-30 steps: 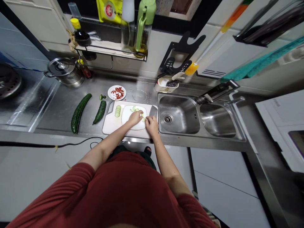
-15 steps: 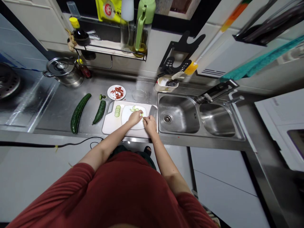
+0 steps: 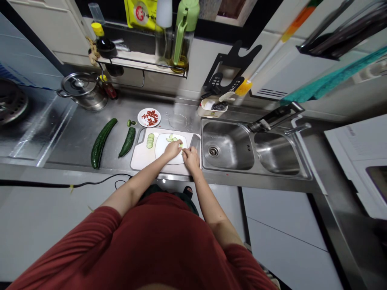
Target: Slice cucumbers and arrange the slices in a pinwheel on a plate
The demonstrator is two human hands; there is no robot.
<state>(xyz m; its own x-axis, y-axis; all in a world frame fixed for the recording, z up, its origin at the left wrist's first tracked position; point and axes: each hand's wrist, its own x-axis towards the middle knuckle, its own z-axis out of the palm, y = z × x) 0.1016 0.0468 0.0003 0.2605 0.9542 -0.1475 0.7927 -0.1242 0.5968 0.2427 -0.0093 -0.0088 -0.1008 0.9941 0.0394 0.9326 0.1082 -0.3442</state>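
White and squarish with rounded corners, the smooth plate (image 3: 161, 150) lies on the pale, flat cutting board (image 3: 140, 155), which rests on the brushed-steel counter (image 3: 75, 139). The left hand (image 3: 173, 149) is over the plate, its grip closed on a small, pale green cucumber piece (image 3: 181, 146). The right hand (image 3: 191, 158) reaches in from the board's sink side, fingertips drawn together close to the left's — whether its grip holds anything is too small to tell. Thin, pale cucumber pieces (image 3: 171, 138) lie on the plate beyond the left hand; round, green-rimmed slices (image 3: 150, 141) overlap in a row on the board. A broad grey blade (image 3: 195, 141) lies at the board's sink end, just beyond the right hand. Left of the board are a short, dark green cucumber (image 3: 127, 142) and a longer, bumpy, gently curved one (image 3: 102, 143). Behind it sits a round white dish (image 3: 149, 117) of chopped red bits.
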